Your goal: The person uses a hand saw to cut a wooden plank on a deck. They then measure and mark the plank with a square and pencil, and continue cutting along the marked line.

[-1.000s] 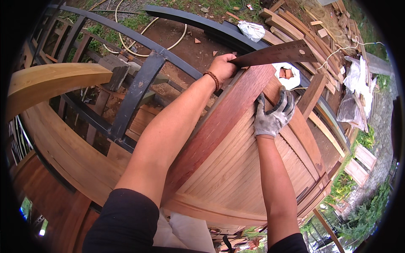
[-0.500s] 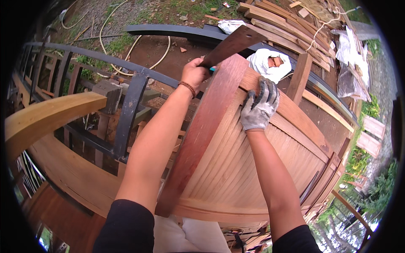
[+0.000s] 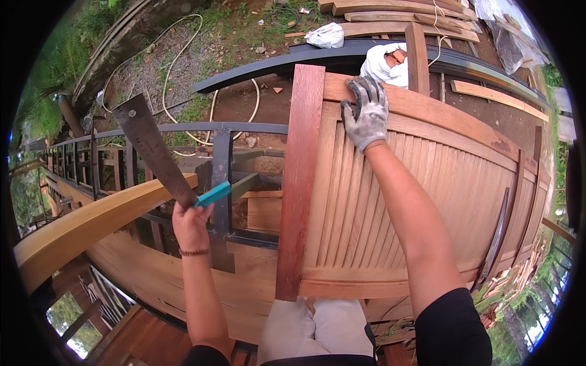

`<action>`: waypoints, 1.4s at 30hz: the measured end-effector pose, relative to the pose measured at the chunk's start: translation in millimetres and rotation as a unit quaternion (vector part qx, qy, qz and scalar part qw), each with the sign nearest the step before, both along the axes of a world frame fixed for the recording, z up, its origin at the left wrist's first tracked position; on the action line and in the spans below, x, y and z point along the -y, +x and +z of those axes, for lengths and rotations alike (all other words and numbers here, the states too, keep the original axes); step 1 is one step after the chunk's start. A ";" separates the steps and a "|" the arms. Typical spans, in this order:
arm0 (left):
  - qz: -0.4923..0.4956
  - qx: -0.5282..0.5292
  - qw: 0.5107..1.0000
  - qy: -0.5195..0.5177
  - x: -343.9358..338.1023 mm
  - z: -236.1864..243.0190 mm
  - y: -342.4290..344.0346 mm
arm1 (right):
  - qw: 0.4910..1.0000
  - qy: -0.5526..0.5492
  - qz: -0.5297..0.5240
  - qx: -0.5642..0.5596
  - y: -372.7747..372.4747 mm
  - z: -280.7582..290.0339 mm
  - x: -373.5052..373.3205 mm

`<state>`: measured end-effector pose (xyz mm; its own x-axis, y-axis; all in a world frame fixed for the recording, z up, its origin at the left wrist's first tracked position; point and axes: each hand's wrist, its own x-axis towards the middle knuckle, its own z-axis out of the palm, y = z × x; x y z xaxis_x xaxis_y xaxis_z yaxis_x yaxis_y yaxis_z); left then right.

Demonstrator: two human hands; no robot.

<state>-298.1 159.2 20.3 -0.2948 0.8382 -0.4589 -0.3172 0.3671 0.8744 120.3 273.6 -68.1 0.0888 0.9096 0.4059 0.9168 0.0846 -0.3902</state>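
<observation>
My left hand [image 3: 194,222] grips a metal square with a teal handle [image 3: 212,194]; its dark ruler blade [image 3: 149,146] points up and leftward. My right hand [image 3: 364,113], in a grey glove, rests on the top rail [image 3: 421,104] of a slatted wooden panel [image 3: 409,207], fingers lying apart along it. A reddish board [image 3: 299,183] stands along the panel's left edge, left of that hand. A yellowish curved beam [image 3: 91,226] lies just left of my left hand.
A dark metal frame [image 3: 223,171] extends leftward. Beyond are a pale hose [image 3: 171,61], a long dark beam [image 3: 256,65], white sacks [image 3: 323,36], stacked planks [image 3: 390,12] and an upright timber [image 3: 418,61].
My left hand has pulled the square away from the reddish board, down and to the left. The view has turned; the panel now appears more upright, with my right hand still on it.
</observation>
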 end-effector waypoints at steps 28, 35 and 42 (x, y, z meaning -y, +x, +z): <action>-0.461 0.036 0.885 0.049 150.6 139.5 84.8 | 0.890 -0.334 -0.270 -0.156 -35.2 71.2 414.8; -0.477 0.214 0.789 0.324 135.0 227.4 119.1 | 0.953 -0.139 -0.269 -0.022 -44.7 42.0 414.6; -0.452 0.153 0.778 0.409 132.9 239.3 74.8 | 0.925 -0.246 -0.288 -0.005 -53.0 41.6 414.2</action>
